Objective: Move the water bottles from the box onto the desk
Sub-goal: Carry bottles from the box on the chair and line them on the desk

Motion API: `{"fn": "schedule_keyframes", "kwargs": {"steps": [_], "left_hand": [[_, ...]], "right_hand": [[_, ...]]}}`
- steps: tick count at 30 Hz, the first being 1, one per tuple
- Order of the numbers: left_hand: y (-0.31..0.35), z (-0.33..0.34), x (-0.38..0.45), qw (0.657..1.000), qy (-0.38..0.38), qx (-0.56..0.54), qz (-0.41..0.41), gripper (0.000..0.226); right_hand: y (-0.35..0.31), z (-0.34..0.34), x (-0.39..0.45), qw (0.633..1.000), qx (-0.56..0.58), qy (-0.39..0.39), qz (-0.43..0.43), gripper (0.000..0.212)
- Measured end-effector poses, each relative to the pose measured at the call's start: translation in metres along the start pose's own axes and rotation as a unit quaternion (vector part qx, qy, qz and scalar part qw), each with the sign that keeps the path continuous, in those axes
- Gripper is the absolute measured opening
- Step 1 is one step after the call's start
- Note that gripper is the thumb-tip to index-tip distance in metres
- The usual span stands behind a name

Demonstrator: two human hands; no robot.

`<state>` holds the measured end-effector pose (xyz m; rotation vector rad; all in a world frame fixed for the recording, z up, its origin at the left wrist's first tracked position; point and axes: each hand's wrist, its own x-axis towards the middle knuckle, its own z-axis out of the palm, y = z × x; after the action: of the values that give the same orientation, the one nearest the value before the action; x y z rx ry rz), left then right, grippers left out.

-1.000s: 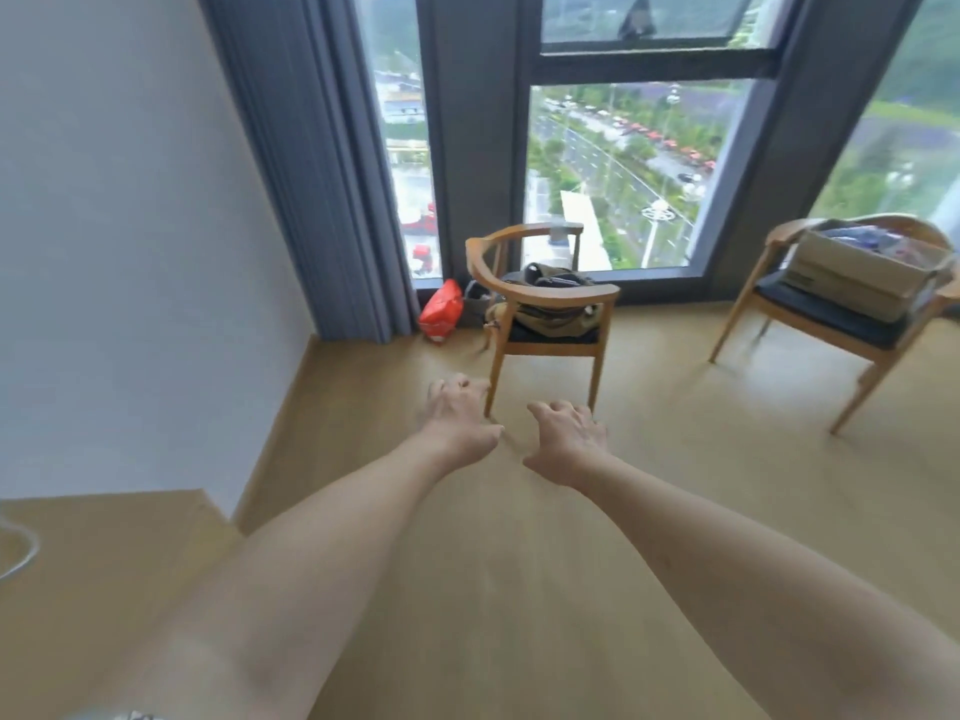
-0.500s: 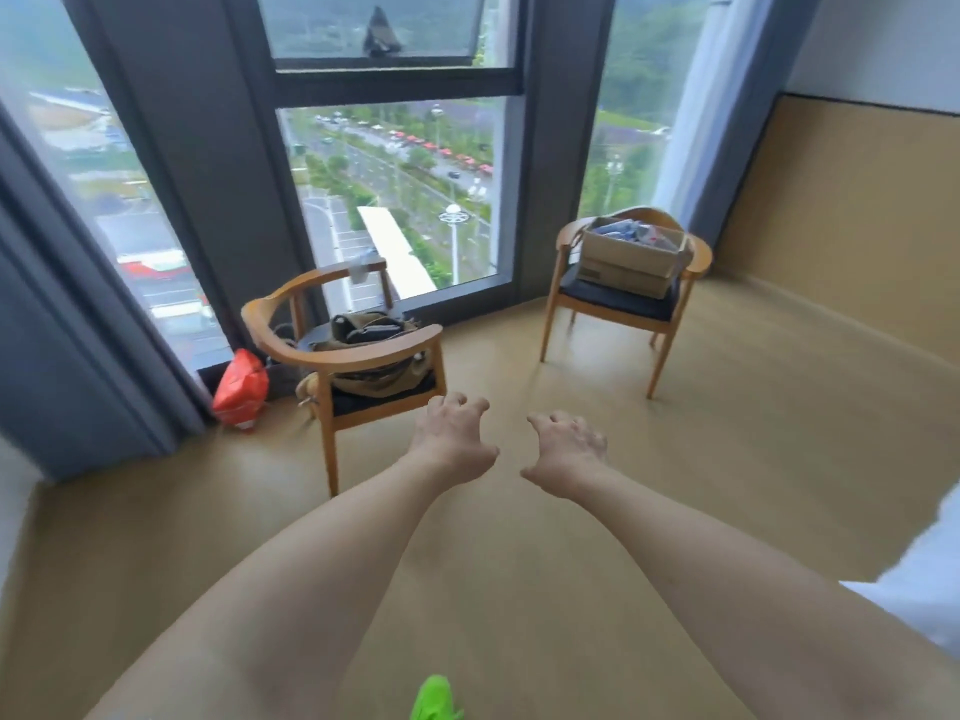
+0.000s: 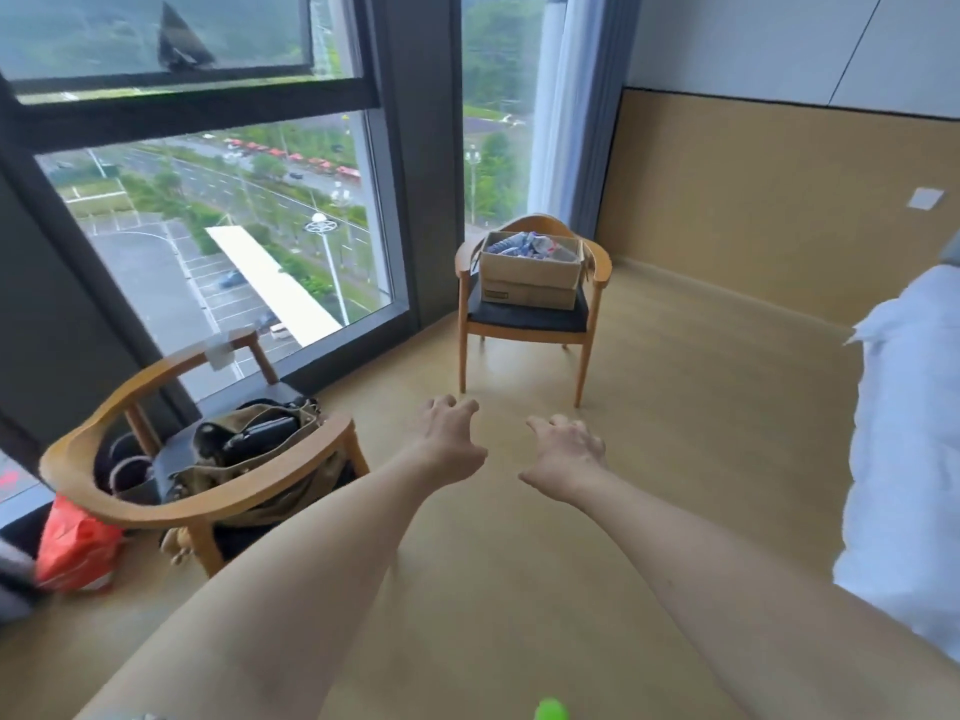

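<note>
Box (image 3: 530,277) of bottles (image 3: 524,244) on far chair (image 3: 527,317) seat, straight ahead, well apart from both empty, loosely spread hands; right hand (image 3: 566,457) marginally nearer than left (image 3: 451,439).

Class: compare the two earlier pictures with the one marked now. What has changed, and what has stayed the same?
The view swung right: the chair with the box went from the right edge to the middle and looms nearer; the chair with the bag slid to lower left. White bedding came into view; the desk corner left it. The left hand and right hand stay outstretched, empty, fingers loosely curled.
</note>
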<state>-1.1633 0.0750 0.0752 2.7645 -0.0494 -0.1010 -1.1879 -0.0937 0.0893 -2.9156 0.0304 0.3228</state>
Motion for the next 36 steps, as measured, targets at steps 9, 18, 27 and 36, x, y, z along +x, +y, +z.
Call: {"fn": "schedule_keyframes", "kwargs": {"steps": [9, 18, 27, 36], "left_hand": [[0.02, 0.019, 0.211, 0.998, -0.002, 0.043, 0.043, 0.066], [0.073, -0.008, 0.405, 0.999, 0.02, -0.037, 0.023, 0.056], [0.072, 0.02, 0.555, 0.998, -0.057, -0.005, 0.038, 0.058], [0.062, 0.01, 0.774, 0.996, -0.071, 0.007, 0.058, 0.063]], "right_hand": [[0.031, -0.019, 0.199, 0.999, 0.046, 0.011, 0.019, 0.056], [0.06, -0.089, 0.387, 0.998, 0.053, 0.004, 0.021, 0.061], [0.078, -0.08, 0.528, 0.996, 0.049, -0.042, 0.065, 0.063], [0.076, -0.124, 0.728, 0.993, 0.049, -0.029, 0.104, 0.056]]}}
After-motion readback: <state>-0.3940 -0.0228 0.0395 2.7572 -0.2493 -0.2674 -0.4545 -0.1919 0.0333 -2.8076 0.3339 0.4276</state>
